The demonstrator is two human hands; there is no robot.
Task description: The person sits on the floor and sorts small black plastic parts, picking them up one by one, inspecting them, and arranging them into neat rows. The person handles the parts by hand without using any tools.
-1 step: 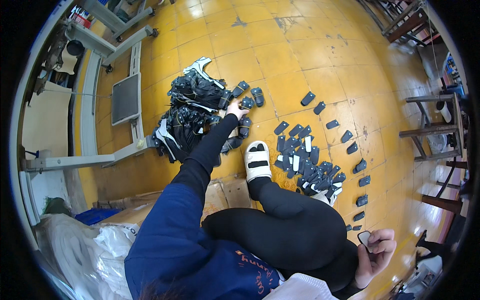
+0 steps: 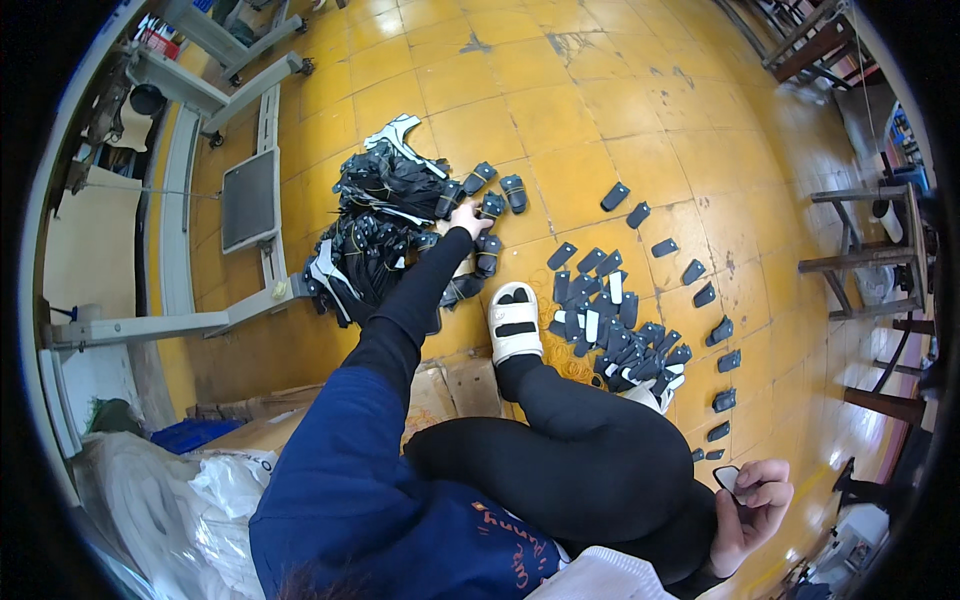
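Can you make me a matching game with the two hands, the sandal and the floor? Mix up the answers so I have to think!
Things:
1. left hand
2. right hand
3. sandal
4. floor

Descriptions:
A. yellow tiles
B. white with black openings, on the foot
C. reaching out to the big pile of black pieces
D. holding one small black piece near the knee

Pairs: 1-C, 2-D, 3-B, 4-A
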